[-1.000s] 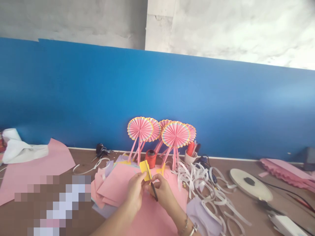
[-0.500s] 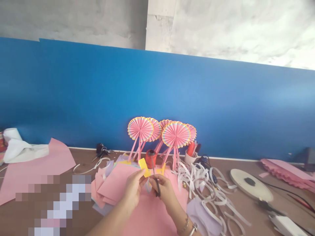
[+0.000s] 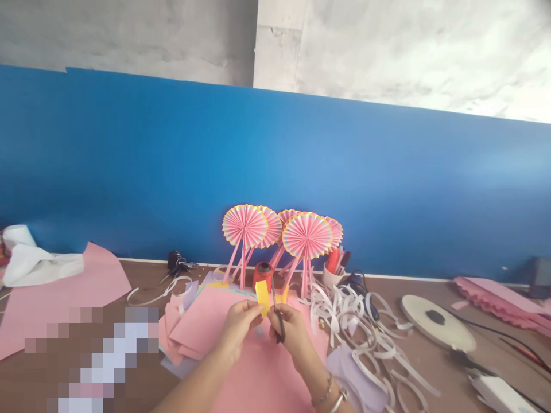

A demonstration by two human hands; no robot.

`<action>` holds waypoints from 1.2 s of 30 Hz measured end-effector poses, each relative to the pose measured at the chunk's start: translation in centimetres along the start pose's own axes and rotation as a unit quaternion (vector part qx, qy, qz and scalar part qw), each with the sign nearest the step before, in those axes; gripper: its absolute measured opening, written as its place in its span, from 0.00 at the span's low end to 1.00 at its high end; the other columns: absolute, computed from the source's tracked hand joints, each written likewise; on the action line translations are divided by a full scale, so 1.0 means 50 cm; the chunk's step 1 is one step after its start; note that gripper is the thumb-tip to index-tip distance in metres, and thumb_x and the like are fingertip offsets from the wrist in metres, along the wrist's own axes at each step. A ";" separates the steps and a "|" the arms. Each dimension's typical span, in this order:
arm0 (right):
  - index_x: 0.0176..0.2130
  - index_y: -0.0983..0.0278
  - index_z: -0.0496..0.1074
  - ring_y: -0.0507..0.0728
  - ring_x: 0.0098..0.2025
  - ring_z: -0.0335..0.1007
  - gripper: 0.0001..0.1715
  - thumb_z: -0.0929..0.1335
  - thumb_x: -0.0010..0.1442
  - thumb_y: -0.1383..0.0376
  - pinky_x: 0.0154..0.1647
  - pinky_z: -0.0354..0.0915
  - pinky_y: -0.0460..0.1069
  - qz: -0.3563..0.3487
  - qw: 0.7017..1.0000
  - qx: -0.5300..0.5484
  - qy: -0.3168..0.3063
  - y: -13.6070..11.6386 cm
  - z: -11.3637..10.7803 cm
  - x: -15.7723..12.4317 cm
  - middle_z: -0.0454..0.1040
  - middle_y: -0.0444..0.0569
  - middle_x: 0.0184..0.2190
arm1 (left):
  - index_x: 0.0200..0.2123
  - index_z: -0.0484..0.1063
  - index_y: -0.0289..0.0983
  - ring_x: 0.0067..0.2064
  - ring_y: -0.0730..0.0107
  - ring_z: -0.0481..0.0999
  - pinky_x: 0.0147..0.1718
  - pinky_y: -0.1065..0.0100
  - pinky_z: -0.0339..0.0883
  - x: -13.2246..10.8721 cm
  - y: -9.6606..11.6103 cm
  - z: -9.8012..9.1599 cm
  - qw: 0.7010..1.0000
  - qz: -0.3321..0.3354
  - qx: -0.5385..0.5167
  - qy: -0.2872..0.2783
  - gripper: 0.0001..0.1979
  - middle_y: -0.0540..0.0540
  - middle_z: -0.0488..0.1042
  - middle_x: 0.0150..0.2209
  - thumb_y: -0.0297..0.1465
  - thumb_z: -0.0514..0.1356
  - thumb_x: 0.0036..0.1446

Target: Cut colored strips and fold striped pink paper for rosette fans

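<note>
Between the fingers of my left hand (image 3: 241,327) is a small piece of yellow paper (image 3: 262,296), held upright by its lower part. My right hand (image 3: 290,330) is closed around a pair of scissors (image 3: 280,330), whose blades point up and away, close to the right side of the paper. The right fingertips come near the paper's lower edge; whether they touch it I cannot tell. Under both hands lie sheets of pink paper (image 3: 262,378). Just beyond them stands a red container with a dark top (image 3: 263,275).
Several pleated pink paper fans on legs (image 3: 307,236) stand by the blue partition (image 3: 275,155). A tangle of white paper strips (image 3: 357,321) lies to the right, with a cream disc (image 3: 439,323) and a white power strip (image 3: 499,394). Keys (image 3: 178,264) lie back left.
The yellow paper has shifted slightly right and stands more upright. My right hand and the scissors have moved a little right.
</note>
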State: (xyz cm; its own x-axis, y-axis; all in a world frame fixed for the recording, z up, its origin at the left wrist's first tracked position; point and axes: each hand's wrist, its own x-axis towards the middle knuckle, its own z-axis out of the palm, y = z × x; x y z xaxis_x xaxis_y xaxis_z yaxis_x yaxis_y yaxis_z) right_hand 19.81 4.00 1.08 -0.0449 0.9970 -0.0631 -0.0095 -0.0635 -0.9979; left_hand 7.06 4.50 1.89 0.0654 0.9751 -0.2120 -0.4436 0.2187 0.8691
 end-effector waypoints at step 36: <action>0.29 0.67 0.69 0.47 0.14 0.59 0.21 0.72 0.44 0.52 0.15 0.52 0.42 0.031 0.989 -0.079 -0.118 -0.015 0.017 -0.019 0.64 0.38 0.12 | 0.25 0.72 0.31 0.32 0.68 0.78 0.39 0.69 0.73 0.008 0.054 -0.006 0.989 0.010 -0.123 0.080 0.06 0.41 0.78 0.29 0.19 0.58 0.52</action>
State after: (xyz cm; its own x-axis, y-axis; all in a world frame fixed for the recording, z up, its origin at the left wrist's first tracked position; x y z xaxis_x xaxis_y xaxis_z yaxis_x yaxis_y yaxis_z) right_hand 19.01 3.03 1.88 -0.2731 0.9520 -0.1381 0.1555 -0.0979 -0.9830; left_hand 5.61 5.45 4.02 -0.0792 0.9566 -0.2803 -0.6489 0.1640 0.7430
